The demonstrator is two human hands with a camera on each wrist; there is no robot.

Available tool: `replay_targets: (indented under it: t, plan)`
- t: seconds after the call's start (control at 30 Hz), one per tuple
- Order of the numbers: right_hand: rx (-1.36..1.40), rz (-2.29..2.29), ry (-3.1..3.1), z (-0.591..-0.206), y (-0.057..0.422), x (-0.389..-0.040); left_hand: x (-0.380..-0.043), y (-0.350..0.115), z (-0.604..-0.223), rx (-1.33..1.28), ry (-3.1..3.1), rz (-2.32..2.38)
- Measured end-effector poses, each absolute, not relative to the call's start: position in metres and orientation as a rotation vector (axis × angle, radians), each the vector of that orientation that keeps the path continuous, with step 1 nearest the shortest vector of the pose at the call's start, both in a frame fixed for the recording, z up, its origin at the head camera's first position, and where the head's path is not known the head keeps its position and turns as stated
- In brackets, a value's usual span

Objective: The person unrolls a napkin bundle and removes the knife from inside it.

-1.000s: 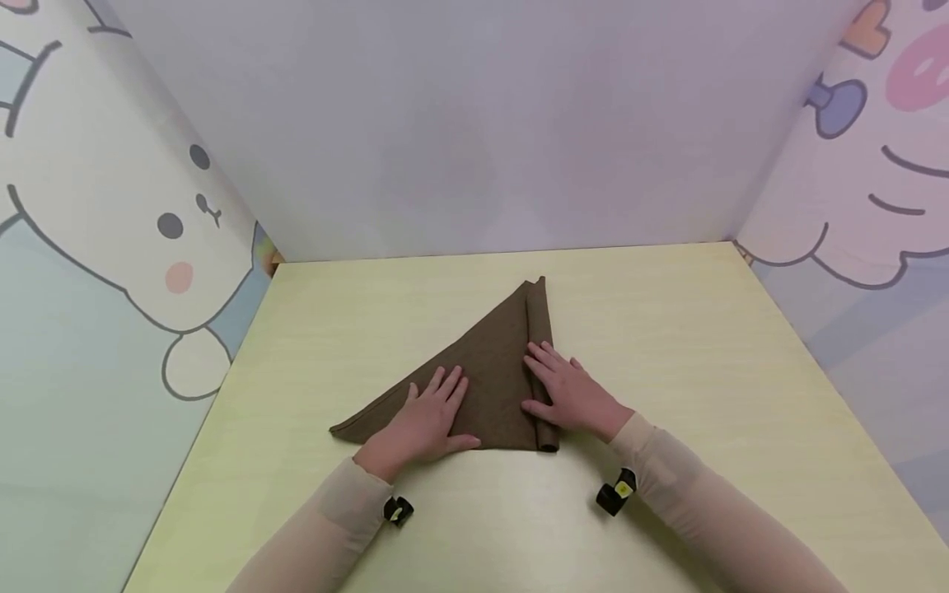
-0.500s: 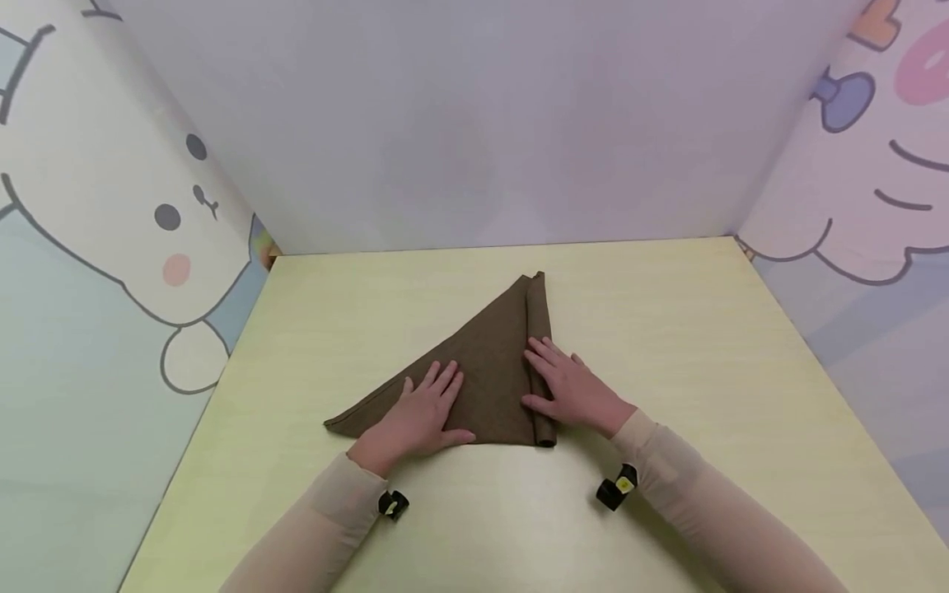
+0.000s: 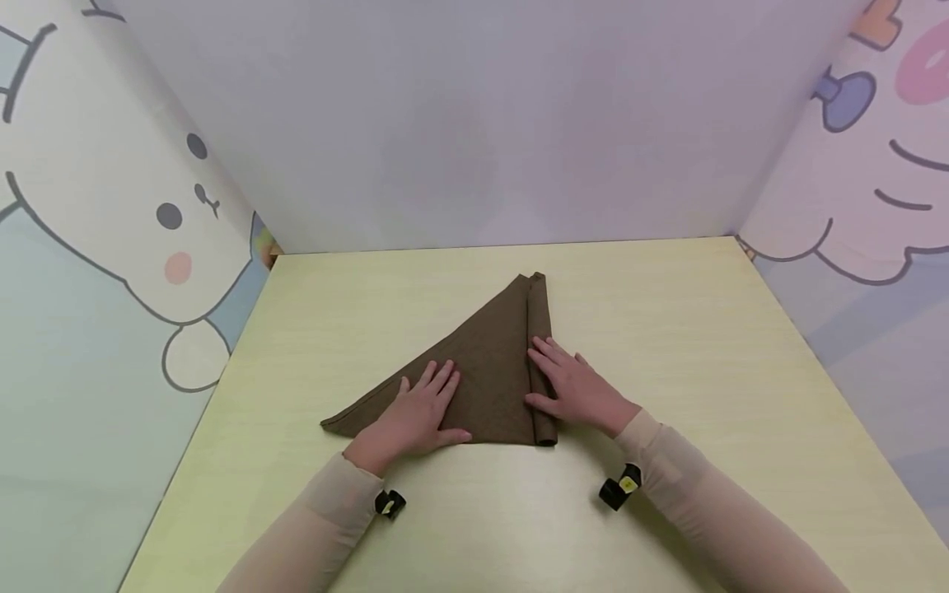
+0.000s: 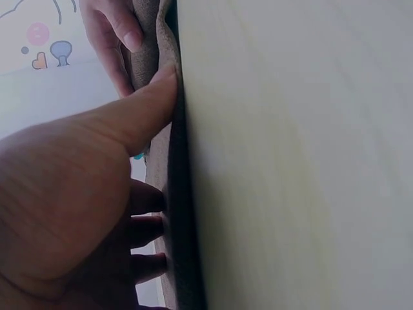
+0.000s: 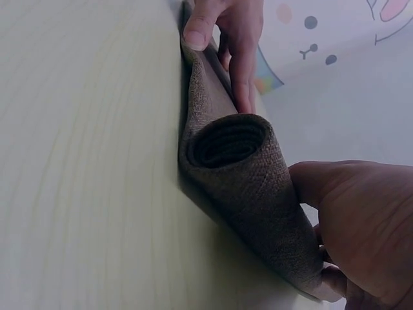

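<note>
A brown cloth (image 3: 491, 354) lies on the table as a flat triangle, its right side rolled into a tube (image 3: 539, 309). My left hand (image 3: 411, 417) rests on the cloth's lower left part, fingers spread and thumb along the near edge. On the rolled tube, my right hand (image 3: 578, 391) lies with its fingers straight across the top. The right wrist view shows the tube's near end (image 5: 226, 145) with several layers wound inside. In the left wrist view the left thumb touches the cloth's edge (image 4: 169, 55).
The pale yellow wooden table (image 3: 667, 329) has its far edge against a plain light wall (image 3: 474, 123). Cartoon-printed panels (image 3: 96, 206) stand along both sides. A small black camera (image 3: 615, 490) hangs at the right wrist, and another small camera (image 3: 390, 503) at the left.
The left hand has shifted slightly left, and the cloth's left tip now lies a little farther left. The right hand stays on the tube with barely any movement.
</note>
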State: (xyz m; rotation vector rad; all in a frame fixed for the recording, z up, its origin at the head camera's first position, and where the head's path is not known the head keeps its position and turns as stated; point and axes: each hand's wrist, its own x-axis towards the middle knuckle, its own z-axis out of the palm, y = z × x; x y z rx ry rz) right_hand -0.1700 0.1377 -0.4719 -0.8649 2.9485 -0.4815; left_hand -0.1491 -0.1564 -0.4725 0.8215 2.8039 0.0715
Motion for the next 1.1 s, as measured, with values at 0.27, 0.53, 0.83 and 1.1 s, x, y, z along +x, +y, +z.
replay_targets:
  t: [0.27, 0.53, 0.83, 1.1]
  plan:
    - [-0.830, -0.508, 2.921, -0.471, 0.141, -0.169, -0.148, -0.157, -0.471, 0.822, 2.809, 0.080]
    - [-0.809, -0.547, 2.889, -0.474, 0.147, -0.169, -0.147, -0.158, -0.472, 0.818, 2.811, 0.081]
    - [-0.811, -0.560, 2.875, -0.470, 0.149, -0.167, -0.147, -0.160, -0.472, 0.809, 2.805, 0.092]
    - [-0.808, -0.566, 2.875, -0.468, 0.149, -0.166, -0.145, -0.162, -0.471, 0.795, 2.804, 0.102]
